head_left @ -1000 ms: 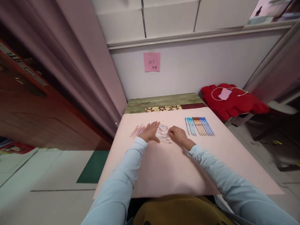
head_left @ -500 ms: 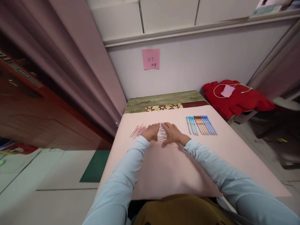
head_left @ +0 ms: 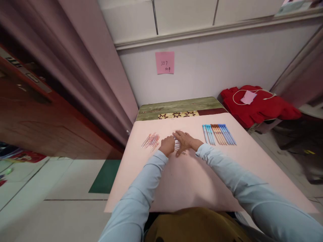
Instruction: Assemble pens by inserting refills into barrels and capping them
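Note:
My left hand [head_left: 167, 145] is curled closed around one side of a small bundle of clear white pens [head_left: 177, 145] on the pink table sheet [head_left: 191, 174]. Against the bundle's other side presses my right hand [head_left: 184, 141], its fingers stretched out over the pens. Both hands squeeze the pens together between them. Just left of my left hand lies a loose heap of pinkish refills [head_left: 151, 140]. A neat row of blue and orange pens [head_left: 219, 134] lies to the right, apart from both hands.
The table's far end shows a green patterned cloth [head_left: 176, 109]. A pink sticky note [head_left: 165, 62] hangs on the wall. Red cloth with a white cable [head_left: 254, 104] lies on a stool at the right. A curtain and wooden door stand at the left.
The white pens were spread out under my hands a second ago; my hands have closed in and gathered them into a tight bundle. My left hand has curled shut.

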A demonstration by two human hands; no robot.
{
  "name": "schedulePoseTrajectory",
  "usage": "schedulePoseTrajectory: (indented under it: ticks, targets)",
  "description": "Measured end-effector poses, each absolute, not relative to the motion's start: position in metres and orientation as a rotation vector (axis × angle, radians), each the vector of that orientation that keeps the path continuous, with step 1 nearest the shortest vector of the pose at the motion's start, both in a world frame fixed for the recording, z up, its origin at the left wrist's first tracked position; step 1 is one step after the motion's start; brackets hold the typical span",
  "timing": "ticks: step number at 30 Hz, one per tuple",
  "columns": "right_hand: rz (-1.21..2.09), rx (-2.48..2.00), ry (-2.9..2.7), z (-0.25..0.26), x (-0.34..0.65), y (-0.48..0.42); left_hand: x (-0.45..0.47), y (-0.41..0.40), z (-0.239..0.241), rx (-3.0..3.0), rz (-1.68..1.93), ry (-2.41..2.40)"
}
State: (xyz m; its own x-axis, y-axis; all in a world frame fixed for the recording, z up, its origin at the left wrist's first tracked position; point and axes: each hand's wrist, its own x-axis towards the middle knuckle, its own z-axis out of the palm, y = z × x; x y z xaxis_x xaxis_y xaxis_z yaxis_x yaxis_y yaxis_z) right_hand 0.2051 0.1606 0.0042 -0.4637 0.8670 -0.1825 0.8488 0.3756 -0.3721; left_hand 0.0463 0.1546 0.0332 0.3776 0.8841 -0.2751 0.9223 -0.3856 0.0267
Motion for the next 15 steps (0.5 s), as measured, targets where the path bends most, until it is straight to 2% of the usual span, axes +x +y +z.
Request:
schedulePoseTrajectory:
  ticks: [15]
  targets:
    - [0.568,-1.573,-2.541,-0.009,0.211,0.149,0.037,0.125,0.034,2.52,-0.227,1.745]
